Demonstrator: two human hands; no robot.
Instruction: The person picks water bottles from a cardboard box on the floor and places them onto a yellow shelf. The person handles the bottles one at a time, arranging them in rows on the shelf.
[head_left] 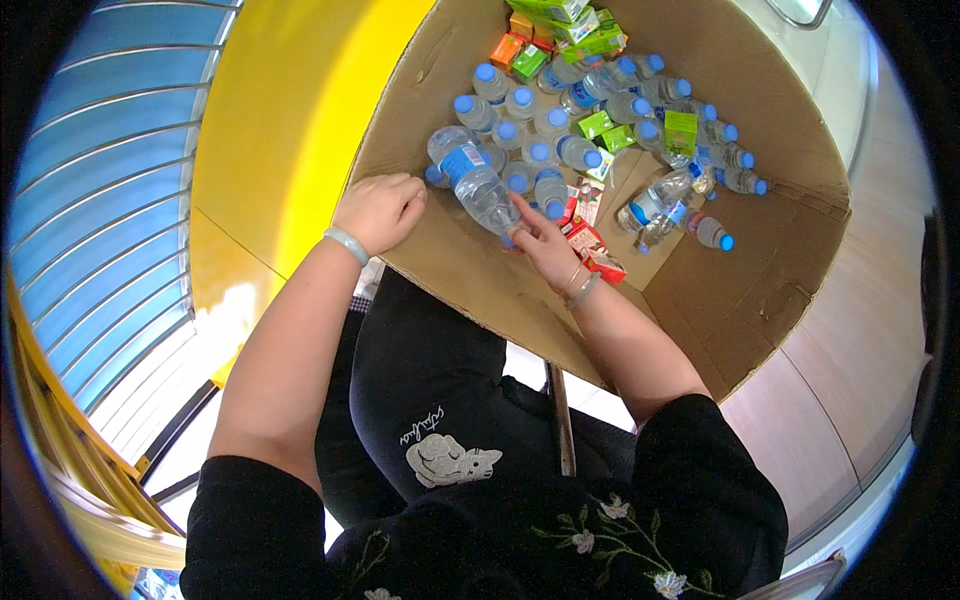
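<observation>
Black top point(480, 560) with flower embroidery fills bottom of frame, black trousers point(400, 345) with pale animal patch just above. Right hand point(545, 250), center, pinches a clear bottle point(487, 195) near its cap end; bottle slants, base to upper left, blue label around middle, held over near side of cardboard box point(735, 310). Left hand point(382, 212), left of center, fingers curled in at the box's near-left rim; can't tell if it grips. Inside box, upper center to right: many blue-capped bottles point(519, 103), some upright, some tilted or lying. Green cartons point(597, 45) and orange cartons point(507, 50) at top center, red cartons point(588, 240) right beside right hand. Yellow surface point(240, 160), upper left.
</observation>
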